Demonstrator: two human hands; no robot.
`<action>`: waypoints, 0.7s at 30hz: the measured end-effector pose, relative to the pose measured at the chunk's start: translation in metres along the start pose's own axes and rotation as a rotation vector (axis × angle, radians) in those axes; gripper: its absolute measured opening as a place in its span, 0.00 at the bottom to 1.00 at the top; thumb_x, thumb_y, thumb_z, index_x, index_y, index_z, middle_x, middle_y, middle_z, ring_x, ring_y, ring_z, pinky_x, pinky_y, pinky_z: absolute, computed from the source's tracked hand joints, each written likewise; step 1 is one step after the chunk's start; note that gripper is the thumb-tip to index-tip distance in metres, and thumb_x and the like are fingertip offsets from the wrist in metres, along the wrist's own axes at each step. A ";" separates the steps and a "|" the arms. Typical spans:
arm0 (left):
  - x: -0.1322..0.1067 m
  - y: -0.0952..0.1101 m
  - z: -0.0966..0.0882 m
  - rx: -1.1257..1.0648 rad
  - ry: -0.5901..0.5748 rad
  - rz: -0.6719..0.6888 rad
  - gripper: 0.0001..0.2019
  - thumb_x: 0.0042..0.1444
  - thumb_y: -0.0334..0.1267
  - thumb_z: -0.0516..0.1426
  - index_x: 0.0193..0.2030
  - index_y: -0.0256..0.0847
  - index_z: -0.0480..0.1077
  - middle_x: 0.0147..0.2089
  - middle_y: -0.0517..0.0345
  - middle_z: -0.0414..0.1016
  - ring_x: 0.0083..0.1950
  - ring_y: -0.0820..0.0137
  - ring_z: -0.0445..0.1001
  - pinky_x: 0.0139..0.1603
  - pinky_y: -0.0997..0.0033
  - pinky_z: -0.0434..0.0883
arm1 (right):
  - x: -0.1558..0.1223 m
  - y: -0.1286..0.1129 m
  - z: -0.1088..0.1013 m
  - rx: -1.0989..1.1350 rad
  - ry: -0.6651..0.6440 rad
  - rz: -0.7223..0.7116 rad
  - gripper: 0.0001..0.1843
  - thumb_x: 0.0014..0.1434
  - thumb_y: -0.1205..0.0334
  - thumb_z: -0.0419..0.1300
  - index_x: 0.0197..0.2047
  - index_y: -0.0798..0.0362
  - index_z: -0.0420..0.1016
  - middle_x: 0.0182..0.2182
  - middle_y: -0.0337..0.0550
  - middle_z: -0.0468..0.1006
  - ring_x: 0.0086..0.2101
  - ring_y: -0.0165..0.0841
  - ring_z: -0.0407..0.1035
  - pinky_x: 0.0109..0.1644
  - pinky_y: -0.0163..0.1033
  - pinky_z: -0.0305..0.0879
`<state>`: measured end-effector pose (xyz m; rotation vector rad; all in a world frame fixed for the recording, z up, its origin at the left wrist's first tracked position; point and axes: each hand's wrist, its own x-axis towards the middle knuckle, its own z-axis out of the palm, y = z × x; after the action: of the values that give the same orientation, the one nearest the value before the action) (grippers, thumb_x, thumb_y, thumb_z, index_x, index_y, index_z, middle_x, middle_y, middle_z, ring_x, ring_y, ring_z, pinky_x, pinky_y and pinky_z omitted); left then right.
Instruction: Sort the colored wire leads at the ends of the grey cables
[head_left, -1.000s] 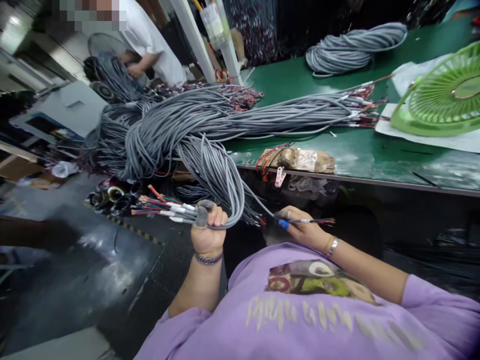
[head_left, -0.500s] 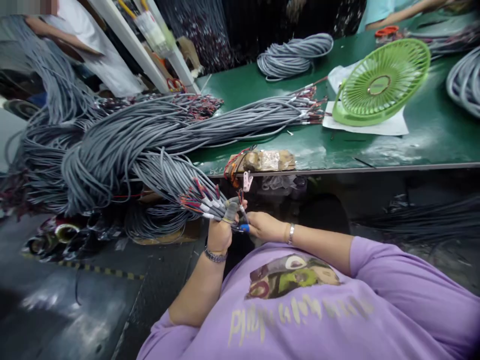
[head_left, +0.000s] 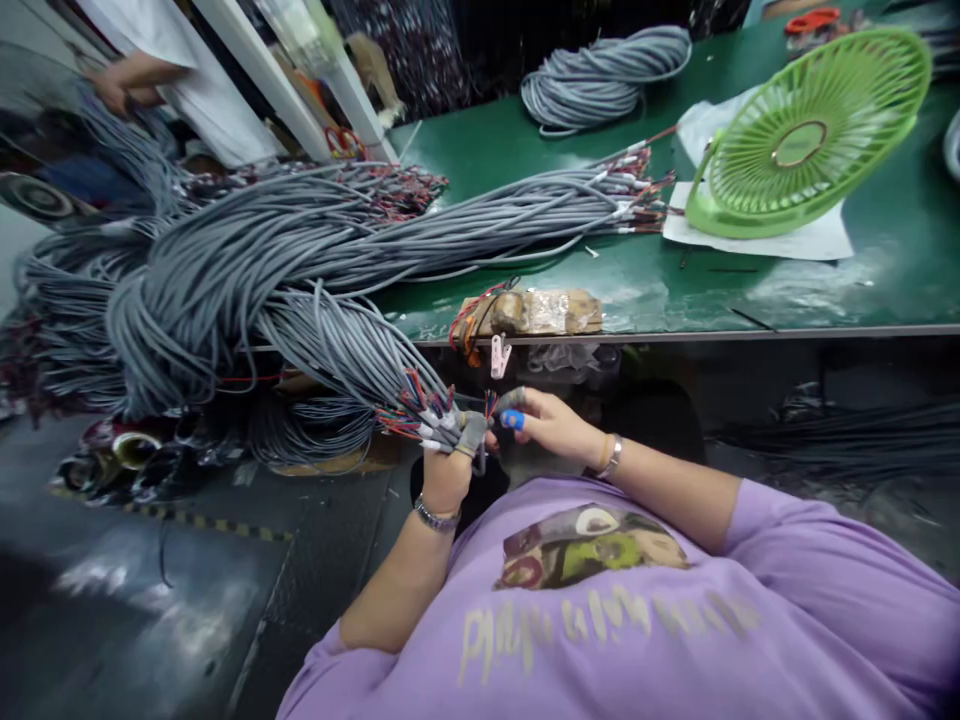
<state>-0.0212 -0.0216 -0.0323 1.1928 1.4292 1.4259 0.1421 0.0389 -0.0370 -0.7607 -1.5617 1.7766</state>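
Observation:
My left hand (head_left: 448, 475) is closed around the end of a grey cable, its thumb in a grey cover. Thin coloured wires (head_left: 490, 402) fan upward from that cable end. My right hand (head_left: 559, 430) is beside these wires, thumb and forefinger drawn together in a pinch; whatever lies between the tips is too small to make out. One of its fingers has blue tape, another a grey cover. Against my left hand lies a bundle of grey cables (head_left: 360, 335), whose ends show white wraps and stripped coloured wires (head_left: 412, 405).
A green table (head_left: 480, 130) carries more grey cable bundles (head_left: 487, 225), a coiled cable (head_left: 600, 80) and a green fan (head_left: 810, 140). At its front edge sits a taped wooden block (head_left: 551, 312) with a pink clip (head_left: 499, 357). A person in white (head_left: 202, 90) stands at the left.
My right hand has moved from beside the cable below my left hand up and right to the coloured wires. The view has shifted slightly. My left hand keeps its grip.

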 end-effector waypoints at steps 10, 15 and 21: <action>0.001 0.012 -0.002 0.154 -0.244 -0.039 0.08 0.49 0.40 0.65 0.28 0.38 0.74 0.25 0.58 0.76 0.27 0.72 0.73 0.31 0.72 0.70 | 0.014 -0.024 0.013 0.169 0.028 0.219 0.18 0.47 0.52 0.67 0.28 0.55 0.66 0.16 0.36 0.71 0.18 0.27 0.65 0.19 0.29 0.51; 0.004 0.006 0.002 -0.034 -0.107 -0.073 0.11 0.50 0.41 0.64 0.23 0.37 0.73 0.22 0.58 0.74 0.24 0.73 0.72 0.28 0.74 0.69 | 0.016 -0.018 0.018 0.323 0.120 0.193 0.21 0.43 0.50 0.70 0.27 0.54 0.64 0.13 0.31 0.66 0.15 0.23 0.58 0.19 0.29 0.51; 0.008 0.004 0.008 -0.238 0.040 -0.148 0.10 0.48 0.41 0.65 0.25 0.37 0.73 0.20 0.59 0.74 0.20 0.74 0.71 0.23 0.75 0.68 | 0.010 -0.012 0.016 0.339 0.203 0.118 0.22 0.41 0.48 0.71 0.27 0.55 0.68 0.16 0.30 0.64 0.17 0.22 0.55 0.21 0.31 0.54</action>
<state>-0.0148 -0.0121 -0.0281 0.8957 1.3037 1.4768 0.1249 0.0380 -0.0233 -0.8463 -1.0678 1.9166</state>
